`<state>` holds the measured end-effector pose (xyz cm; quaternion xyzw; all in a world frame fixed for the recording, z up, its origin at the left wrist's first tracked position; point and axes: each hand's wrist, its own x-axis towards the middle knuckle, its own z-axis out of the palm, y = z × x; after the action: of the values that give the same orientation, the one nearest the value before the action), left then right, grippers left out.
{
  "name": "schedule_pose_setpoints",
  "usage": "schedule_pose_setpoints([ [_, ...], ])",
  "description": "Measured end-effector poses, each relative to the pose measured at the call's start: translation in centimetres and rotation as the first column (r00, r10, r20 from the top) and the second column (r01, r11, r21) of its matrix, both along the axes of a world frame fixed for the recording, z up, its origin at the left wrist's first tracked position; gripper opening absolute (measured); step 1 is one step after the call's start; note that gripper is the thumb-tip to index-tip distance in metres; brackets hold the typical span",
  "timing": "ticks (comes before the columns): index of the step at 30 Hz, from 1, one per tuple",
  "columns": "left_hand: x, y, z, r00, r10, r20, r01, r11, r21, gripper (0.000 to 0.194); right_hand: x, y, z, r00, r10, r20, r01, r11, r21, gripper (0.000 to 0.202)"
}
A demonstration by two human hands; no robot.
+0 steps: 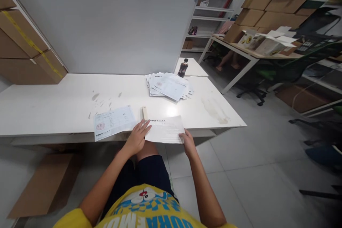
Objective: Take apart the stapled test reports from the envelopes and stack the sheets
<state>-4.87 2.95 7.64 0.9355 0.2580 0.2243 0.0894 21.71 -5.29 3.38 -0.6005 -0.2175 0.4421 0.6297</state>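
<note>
A white printed sheet (165, 131) with a black heading lies at the front edge of the table, its lower part sticking out past the edge. My right hand (188, 143) is closed on the right edge of this sheet, thumb on top. My left hand (136, 138) rests at its left edge with fingers stretched out over the corner. Just beyond those fingertips stands a small cream-coloured block or box (144, 113). To the left lies a bluish printed form (114, 122) with a red round stamp, its near corner overhanging the edge.
An untidy stack of similar papers (171, 84) sits farther back on the white table (58, 103), beside a dark drink bottle (183, 67). A whiteboard (112, 25) stands behind. Cardboard boxes (29, 50) are at left, an office chair (283, 67) at right.
</note>
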Motion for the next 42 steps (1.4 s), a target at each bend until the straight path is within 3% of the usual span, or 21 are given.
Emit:
schedule_pose_setpoints([
  [3,0.4,2.2,0.0,0.992,-0.012,0.122,0.015,1.0,-0.022,0.065,-0.1,0.4,0.1,0.999,-0.014,0.031,0.015,0.999,-0.03,0.038],
  [7,1.6,3.7,-0.3,0.977,0.151,0.149,-0.161,0.986,0.054,0.048,0.3,0.4,-0.1,0.998,-0.007,0.055,0.009,0.999,-0.036,0.039],
  [11,2.8,3.9,-0.9,0.973,0.192,0.125,-0.208,0.969,0.135,0.038,0.5,0.4,-0.6,0.999,0.001,0.038,0.001,0.999,-0.039,0.043],
  [19,3.8,4.2,-2.5,0.945,0.271,0.185,-0.298,0.944,0.14,0.044,-0.4,0.4,-1.3,0.997,-0.06,0.05,0.059,0.998,0.02,0.046],
  [22,3.8,4.5,-2.0,0.95,0.267,0.163,-0.291,0.945,0.148,0.04,-0.8,0.5,-1.0,0.996,-0.064,0.059,0.062,0.997,0.034,0.043],
  [27,3.2,4.6,0.3,0.968,0.201,0.151,-0.22,0.968,0.12,0.041,-0.3,-0.8,0.0,0.986,-0.057,0.156,0.046,0.996,0.071,0.04],
  [31,0.7,3.6,1.2,0.953,0.226,0.2,-0.253,0.96,0.122,0.044,1.3,-2.4,1.6,0.949,-0.253,0.189,0.223,0.961,0.166,0.041],
  [35,-4.6,2.8,-0.2,0.906,0.413,0.092,-0.423,0.886,0.192,0.047,3.8,-0.9,3.8,0.886,-0.419,0.198,0.338,0.876,0.344,0.043],
  [38,-9.0,2.2,-1.7,0.913,0.409,0.013,-0.401,0.888,0.227,0.052,6.1,4.1,5.6,0.885,-0.412,0.218,0.306,0.866,0.395,0.039],
  [42,-13.4,0.4,-2.4,0.952,0.304,-0.035,-0.287,0.928,0.238,0.045,8.5,13.3,7.9,0.906,-0.331,0.264,0.238,0.914,0.329,0.029],
])
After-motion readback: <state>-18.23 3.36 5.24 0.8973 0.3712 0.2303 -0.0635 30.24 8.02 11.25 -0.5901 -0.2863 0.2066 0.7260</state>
